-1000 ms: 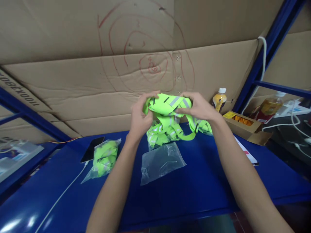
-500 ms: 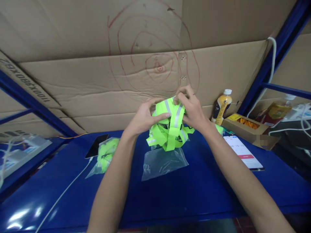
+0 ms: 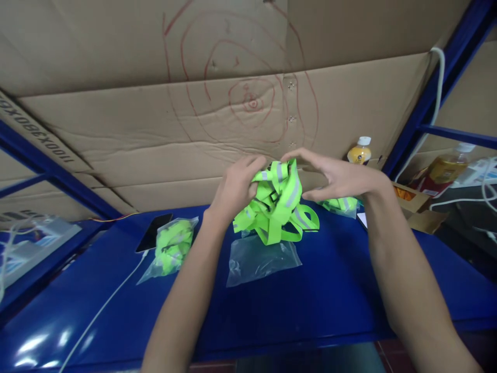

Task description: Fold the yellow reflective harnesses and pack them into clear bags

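Note:
A tangled reflective strap vest [image 3: 277,204], neon yellow-green with silver stripes and a dark buckle, hangs in loops above the blue tabletop. My left hand [image 3: 238,186] is closed on its upper left side, the fingertips partly hidden behind the straps. On the other side my right hand [image 3: 330,173] is spread, thumb and fingers apart, close around the right edge of the bundle; whether its tips touch the straps I cannot tell. Beneath the loops lies a clear plastic bag [image 3: 264,259], flat on the table.
A bagged neon vest [image 3: 174,246] lies at left beside a dark phone [image 3: 154,233] and a white cable [image 3: 104,305]. Another bagged vest [image 3: 344,205] is behind my right wrist. A juice bottle [image 3: 359,153] and an open carton [image 3: 415,204] stand at right, before the cardboard wall [image 3: 155,140].
My right hand has opened from its pinch at the vest's top and moved right. The straps have loosened and spread, with a loop falling to the right. My left hand keeps its hold.

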`<state>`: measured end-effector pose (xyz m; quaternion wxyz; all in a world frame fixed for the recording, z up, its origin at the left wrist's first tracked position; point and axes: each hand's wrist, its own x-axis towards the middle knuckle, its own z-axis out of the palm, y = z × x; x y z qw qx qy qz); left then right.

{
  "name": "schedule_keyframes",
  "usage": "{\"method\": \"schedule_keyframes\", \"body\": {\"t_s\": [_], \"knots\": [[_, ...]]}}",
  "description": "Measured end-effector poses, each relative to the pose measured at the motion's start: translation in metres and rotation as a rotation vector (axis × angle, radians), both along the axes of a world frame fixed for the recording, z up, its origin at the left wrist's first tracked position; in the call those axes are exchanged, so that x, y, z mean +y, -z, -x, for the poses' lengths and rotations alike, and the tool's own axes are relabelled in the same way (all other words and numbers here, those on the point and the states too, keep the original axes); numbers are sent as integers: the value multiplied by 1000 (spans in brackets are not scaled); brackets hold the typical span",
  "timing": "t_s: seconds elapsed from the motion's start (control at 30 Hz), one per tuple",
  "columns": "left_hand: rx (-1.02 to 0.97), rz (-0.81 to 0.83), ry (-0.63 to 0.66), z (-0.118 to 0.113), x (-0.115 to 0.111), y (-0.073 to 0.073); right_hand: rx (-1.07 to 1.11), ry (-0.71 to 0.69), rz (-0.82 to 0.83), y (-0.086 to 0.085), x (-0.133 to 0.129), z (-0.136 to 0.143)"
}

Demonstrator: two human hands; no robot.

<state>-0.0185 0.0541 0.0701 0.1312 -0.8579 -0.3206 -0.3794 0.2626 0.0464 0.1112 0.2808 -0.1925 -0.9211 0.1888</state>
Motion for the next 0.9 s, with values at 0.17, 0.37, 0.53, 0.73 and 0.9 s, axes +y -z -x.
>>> {"method": "schedule_keyframes", "body": {"t_s": [0.17,0.37,0.53,0.73,0.9], "knots": [[52,-115,23,-11,-5,1,24,221,-101,6,4,8],[19,1,91,-15,-8,1,-24,404,-337,28,26,29],[-179,261,45,-10,-7,-1,32,369,-340,22,20,31],[-136,222,4,3,-12,-14,233,274,-35,15,22,19],[-177,353,135,8,-10,-15,267,247,255,13,23,6]]}}
